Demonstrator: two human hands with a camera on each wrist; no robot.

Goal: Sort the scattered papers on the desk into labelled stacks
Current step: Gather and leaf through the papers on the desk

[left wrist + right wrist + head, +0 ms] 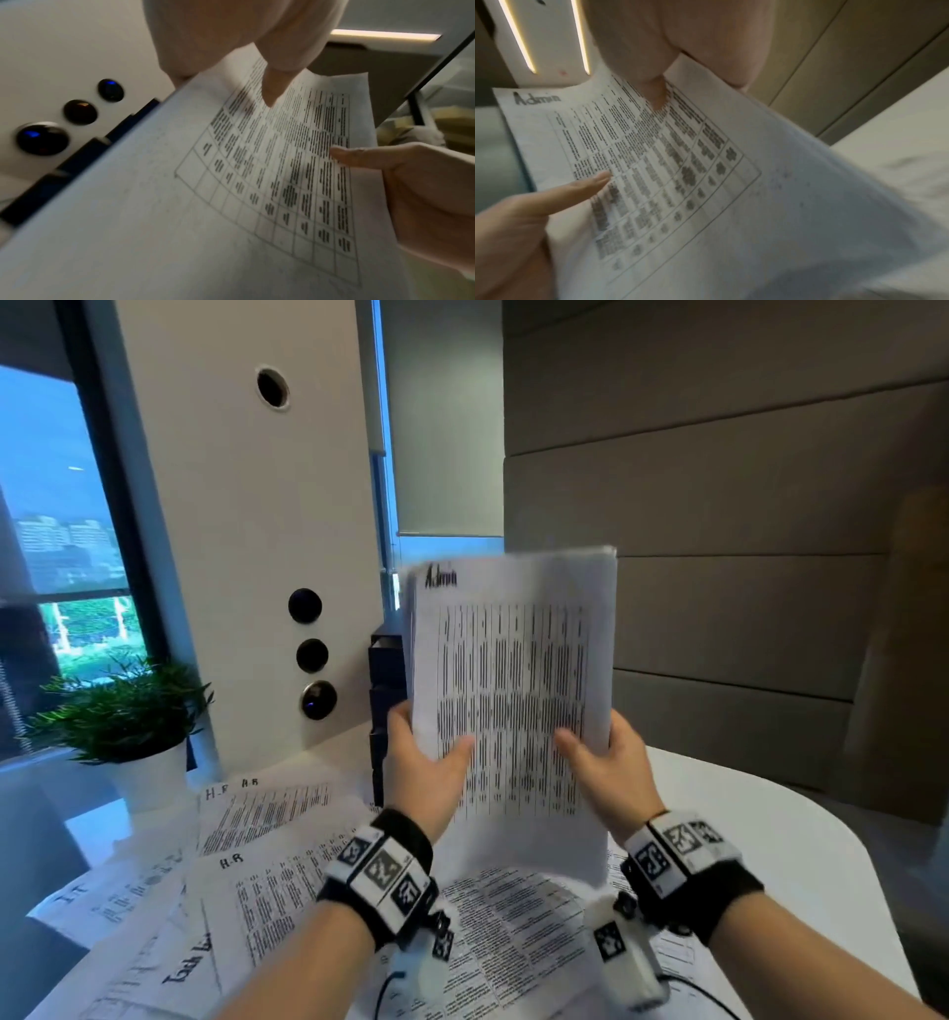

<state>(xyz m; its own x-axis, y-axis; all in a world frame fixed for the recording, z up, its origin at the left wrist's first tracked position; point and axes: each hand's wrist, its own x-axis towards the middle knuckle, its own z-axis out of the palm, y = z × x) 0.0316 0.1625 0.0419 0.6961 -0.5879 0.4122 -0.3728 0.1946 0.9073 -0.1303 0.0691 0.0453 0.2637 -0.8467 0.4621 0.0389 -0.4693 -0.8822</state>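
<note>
I hold a sheaf of printed pages (513, 690) upright above the desk; its top sheet carries a table and the handwritten word "Admin" (536, 98). My left hand (426, 762) grips the left edge, thumb on the front. My right hand (601, 762) grips the right edge the same way. Both thumbs press on the table print in the left wrist view of the sheaf (231, 203) and in the right wrist view of it (680, 182). Scattered papers lie on the desk below: sheets marked "H-R" (267, 809), one marked "IT" (102, 901), and one with larger handwriting (169, 963).
A potted green plant (128, 726) stands at the back left. A white panel with round black buttons (313, 654) rises behind the papers, beside a dark stacked tray unit (386, 690). The white desk's (770, 839) rounded right corner lies bare.
</note>
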